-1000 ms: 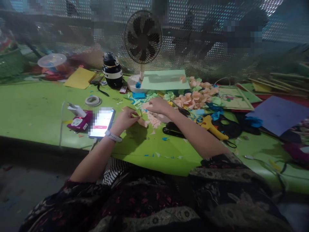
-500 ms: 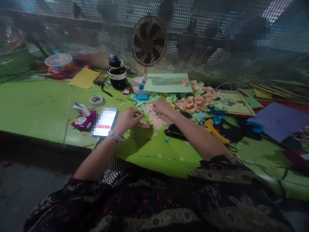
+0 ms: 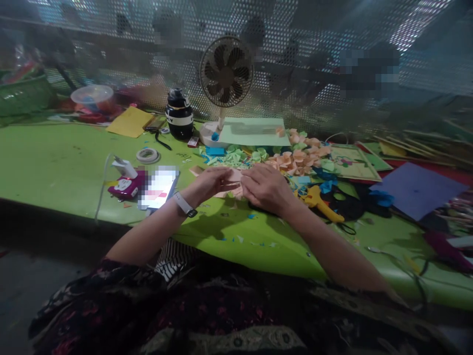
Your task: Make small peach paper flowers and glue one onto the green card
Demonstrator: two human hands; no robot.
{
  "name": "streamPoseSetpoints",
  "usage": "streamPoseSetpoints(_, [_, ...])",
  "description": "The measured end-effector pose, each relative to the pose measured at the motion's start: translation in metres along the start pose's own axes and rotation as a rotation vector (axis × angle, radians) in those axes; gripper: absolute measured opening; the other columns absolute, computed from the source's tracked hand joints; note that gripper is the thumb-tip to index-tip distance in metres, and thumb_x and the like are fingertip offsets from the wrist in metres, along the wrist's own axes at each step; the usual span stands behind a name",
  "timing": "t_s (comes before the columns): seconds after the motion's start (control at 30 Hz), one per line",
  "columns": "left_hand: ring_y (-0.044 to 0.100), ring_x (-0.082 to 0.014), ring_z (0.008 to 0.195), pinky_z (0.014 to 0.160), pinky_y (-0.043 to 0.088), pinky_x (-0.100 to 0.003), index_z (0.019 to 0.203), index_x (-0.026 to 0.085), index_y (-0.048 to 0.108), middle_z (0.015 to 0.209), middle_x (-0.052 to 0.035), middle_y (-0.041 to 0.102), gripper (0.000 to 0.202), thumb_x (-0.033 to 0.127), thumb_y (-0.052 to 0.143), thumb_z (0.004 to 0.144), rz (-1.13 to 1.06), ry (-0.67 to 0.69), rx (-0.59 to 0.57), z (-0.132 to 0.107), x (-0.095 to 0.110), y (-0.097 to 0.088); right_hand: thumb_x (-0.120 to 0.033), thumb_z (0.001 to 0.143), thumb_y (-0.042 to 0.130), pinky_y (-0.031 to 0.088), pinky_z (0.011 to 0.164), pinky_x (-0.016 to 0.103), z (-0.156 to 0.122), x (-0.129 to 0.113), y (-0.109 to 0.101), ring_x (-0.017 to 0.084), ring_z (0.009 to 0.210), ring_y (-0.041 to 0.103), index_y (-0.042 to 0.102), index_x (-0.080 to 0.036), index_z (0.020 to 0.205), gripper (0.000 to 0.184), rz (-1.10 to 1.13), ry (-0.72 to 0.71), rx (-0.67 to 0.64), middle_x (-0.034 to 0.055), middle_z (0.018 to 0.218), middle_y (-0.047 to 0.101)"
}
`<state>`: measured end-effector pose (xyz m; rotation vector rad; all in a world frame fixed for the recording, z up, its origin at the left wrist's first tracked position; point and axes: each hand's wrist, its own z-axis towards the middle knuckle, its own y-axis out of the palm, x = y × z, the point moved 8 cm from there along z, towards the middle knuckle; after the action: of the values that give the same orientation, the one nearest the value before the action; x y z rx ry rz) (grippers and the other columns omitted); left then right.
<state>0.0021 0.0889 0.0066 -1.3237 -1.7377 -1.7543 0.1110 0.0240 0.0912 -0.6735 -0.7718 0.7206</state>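
Between my two hands is a small piece of peach paper (image 3: 235, 175), raised a little off the green table. My left hand (image 3: 211, 184), with a watch on the wrist, is closed on the paper's left end, thumb and fingers pinching it. The fingers of my right hand (image 3: 268, 188) are bent over its right end. Peach paper scraps (image 3: 220, 194) lie under and around the hands, partly hidden by them. Just behind stand crumpled green paper pieces (image 3: 236, 154) and a pile of peach paper flowers (image 3: 297, 157).
Left of my hands lie a lit phone (image 3: 159, 190), a purple device with a plug (image 3: 127, 185) and a tape roll (image 3: 148, 156). A black bottle (image 3: 179, 116) and a fan (image 3: 226, 73) stand behind. To the right are a yellow glue gun (image 3: 321, 202) and purple paper (image 3: 417, 190).
My right hand has come from the scrap pile toward me and now meets the left hand at the paper. The left hand has lifted and shifted right with the paper.
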Motion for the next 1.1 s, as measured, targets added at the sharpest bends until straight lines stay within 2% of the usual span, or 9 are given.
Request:
streamPoseSetpoints(0.13, [0.059,-0.0063,0.060,0.091,0.058,-0.035,0.074,0.011,0.062,0.060,0.0045,0.056,0.015,0.009,0.066,0.088,0.024,0.013,-0.053,0.004,-0.004,0.012,-0.020,0.092,0.058,0.050,0.092,0.045,-0.017,0.009,-0.001,0.027,0.105,0.061,0.071,-0.019,0.109,0.021,0.075,0.096,0.098,0.0125,0.119,0.070])
streamPoseSetpoints(0.23, [0.065,-0.0082,0.067,0.088,0.059,-0.032,0.078,0.012,0.064,0.069,0.0012,0.064,0.010,0.008,0.068,0.087,0.029,-0.011,-0.052,0.005,-0.009,0.014,-0.022,0.094,0.059,0.052,0.092,0.044,-0.026,0.017,0.004,0.026,0.109,0.062,0.071,-0.022,0.108,0.019,0.210,0.187,0.140,0.0116,0.124,0.069])
streamPoseSetpoints(0.33, [0.070,-0.0108,0.073,0.086,0.058,-0.030,0.084,0.013,0.066,0.080,-0.0014,0.071,0.005,0.010,0.071,0.085,0.013,0.007,-0.045,0.005,-0.013,0.014,-0.026,0.097,0.059,0.053,0.094,0.042,-0.033,0.025,0.008,0.023,0.111,0.064,0.072,-0.024,0.104,0.015,0.370,0.363,0.210,0.0097,0.121,0.069])
streamPoseSetpoints(0.47, [0.073,-0.0142,0.081,0.092,0.057,-0.033,0.085,0.014,0.069,0.084,-0.0024,0.075,0.010,0.018,0.077,0.081,-0.035,0.071,-0.089,0.000,-0.016,0.019,-0.035,0.095,0.061,0.054,0.095,0.043,-0.042,0.034,0.015,0.023,0.110,0.066,0.072,-0.025,0.092,0.016,0.572,0.618,0.291,0.0076,0.116,0.070])
streamPoseSetpoints(0.67, [0.074,-0.0217,0.096,0.097,0.055,-0.039,0.102,0.015,0.072,0.103,-0.0093,0.078,0.038,0.045,0.078,0.079,0.005,0.118,-0.157,-0.009,-0.021,0.026,-0.045,0.094,0.062,0.058,0.077,0.032,-0.055,0.040,0.028,0.018,0.084,0.071,0.069,-0.022,0.091,0.024,0.891,0.867,0.339,0.0050,0.095,0.075])
streamPoseSetpoints(0.83, [0.073,-0.0189,0.098,0.098,0.054,-0.037,0.109,0.018,0.071,0.104,-0.0066,0.078,0.043,0.026,0.087,0.070,0.137,0.204,-0.162,-0.014,-0.020,0.027,-0.046,0.090,0.066,0.059,0.076,0.032,-0.060,0.039,0.030,0.017,0.080,0.071,0.065,-0.021,0.091,0.025,0.941,0.947,0.345,0.0039,0.090,0.074])
streamPoseSetpoints(0.97, [0.074,-0.0194,0.098,0.098,0.054,-0.038,0.109,0.019,0.070,0.101,-0.0067,0.078,0.039,0.030,0.084,0.075,0.145,0.203,-0.129,-0.013,-0.023,0.023,-0.044,0.090,0.067,0.059,0.078,0.034,-0.061,0.037,0.032,0.018,0.083,0.073,0.065,-0.021,0.092,0.023,0.971,0.953,0.331,0.0044,0.093,0.075])
streamPoseSetpoints(1.1, [0.074,-0.0196,0.096,0.097,0.054,-0.039,0.114,0.018,0.068,0.100,-0.0068,0.078,0.045,0.030,0.085,0.074,0.145,0.202,-0.123,-0.012,-0.025,0.022,-0.043,0.090,0.067,0.060,0.081,0.035,-0.061,0.037,0.033,0.019,0.085,0.073,0.067,-0.022,0.092,0.021,0.949,0.938,0.312,0.0040,0.092,0.075])
